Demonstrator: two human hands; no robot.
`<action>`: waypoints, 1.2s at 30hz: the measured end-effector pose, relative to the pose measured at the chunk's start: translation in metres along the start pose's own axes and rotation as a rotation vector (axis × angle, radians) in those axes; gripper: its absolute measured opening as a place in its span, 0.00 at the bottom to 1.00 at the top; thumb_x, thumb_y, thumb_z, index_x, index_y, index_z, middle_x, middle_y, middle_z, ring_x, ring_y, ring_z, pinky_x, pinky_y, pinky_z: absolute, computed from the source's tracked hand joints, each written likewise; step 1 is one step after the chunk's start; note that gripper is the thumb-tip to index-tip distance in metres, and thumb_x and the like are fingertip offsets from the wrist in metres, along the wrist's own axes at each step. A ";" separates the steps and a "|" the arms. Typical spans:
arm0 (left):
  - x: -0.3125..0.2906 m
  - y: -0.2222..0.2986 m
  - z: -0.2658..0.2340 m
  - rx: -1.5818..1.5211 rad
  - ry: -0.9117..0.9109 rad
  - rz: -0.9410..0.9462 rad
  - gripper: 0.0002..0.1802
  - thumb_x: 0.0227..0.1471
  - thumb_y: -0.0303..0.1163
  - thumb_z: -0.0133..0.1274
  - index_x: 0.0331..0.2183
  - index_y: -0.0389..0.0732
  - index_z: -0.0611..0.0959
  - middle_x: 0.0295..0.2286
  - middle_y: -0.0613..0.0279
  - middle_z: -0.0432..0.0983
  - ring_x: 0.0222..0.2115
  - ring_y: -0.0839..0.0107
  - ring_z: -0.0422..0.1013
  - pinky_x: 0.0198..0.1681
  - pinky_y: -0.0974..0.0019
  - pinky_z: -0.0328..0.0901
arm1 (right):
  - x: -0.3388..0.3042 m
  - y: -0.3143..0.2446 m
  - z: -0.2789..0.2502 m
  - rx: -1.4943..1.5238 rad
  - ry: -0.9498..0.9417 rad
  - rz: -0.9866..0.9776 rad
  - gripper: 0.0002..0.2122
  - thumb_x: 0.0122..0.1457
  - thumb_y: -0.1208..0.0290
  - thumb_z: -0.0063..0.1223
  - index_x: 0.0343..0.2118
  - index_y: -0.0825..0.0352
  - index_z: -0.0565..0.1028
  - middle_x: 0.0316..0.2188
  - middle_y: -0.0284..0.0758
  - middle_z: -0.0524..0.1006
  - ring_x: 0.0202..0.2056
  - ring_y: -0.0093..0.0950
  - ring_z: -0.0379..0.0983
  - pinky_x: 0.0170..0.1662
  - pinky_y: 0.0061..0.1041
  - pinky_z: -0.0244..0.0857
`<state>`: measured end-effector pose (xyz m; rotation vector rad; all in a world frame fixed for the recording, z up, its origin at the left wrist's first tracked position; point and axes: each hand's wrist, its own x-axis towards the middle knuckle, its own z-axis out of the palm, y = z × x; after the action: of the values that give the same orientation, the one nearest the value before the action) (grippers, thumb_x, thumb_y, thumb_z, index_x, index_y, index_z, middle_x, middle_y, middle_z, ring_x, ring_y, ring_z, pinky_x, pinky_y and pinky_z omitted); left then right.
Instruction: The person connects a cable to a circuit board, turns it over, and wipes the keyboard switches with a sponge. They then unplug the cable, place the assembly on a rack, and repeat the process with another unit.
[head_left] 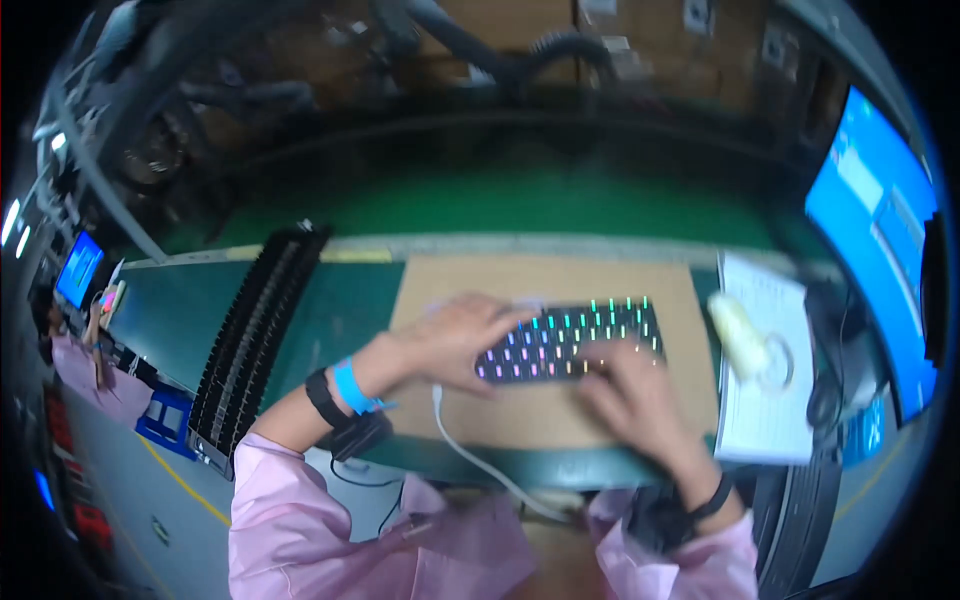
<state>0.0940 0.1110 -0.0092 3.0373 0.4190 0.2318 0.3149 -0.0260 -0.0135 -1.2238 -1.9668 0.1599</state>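
A small black keyboard (545,345) with keys lit in several colours lies on a brown board (560,420) in front of me. My left hand (462,335) grips its left end, fingers along the far edge and thumb at the near edge. Blurred by motion, my right hand (632,390) hovers at or over the keys near the lower right; whether it touches them I cannot tell. A white cable (455,445) runs from beside my left hand toward the table's near edge. A blue band (350,385) and a black band (325,397) circle my left wrist.
Left of the board stands a long black slotted rack (262,330). On the right lie papers (765,420) with a pale yellow-green roll-shaped thing (738,335) on them, beside a dark coiled cable (825,400) and a blue-lit monitor (870,220). A co-worker (95,375) sits far left.
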 end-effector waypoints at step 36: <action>-0.006 -0.143 -0.109 0.280 0.701 -0.900 0.51 0.23 0.58 0.57 0.48 0.36 0.65 0.43 0.45 0.62 0.41 0.53 0.65 0.44 0.59 0.62 | 0.087 0.006 0.029 0.745 0.318 0.288 0.15 0.58 0.64 0.42 0.18 0.67 0.70 0.09 0.24 0.62 0.13 0.12 0.54 0.16 0.14 0.47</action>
<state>0.0334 0.2514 0.0856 2.5250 1.8799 1.2130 0.2807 0.0559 0.0123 -0.9409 -1.2606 0.7256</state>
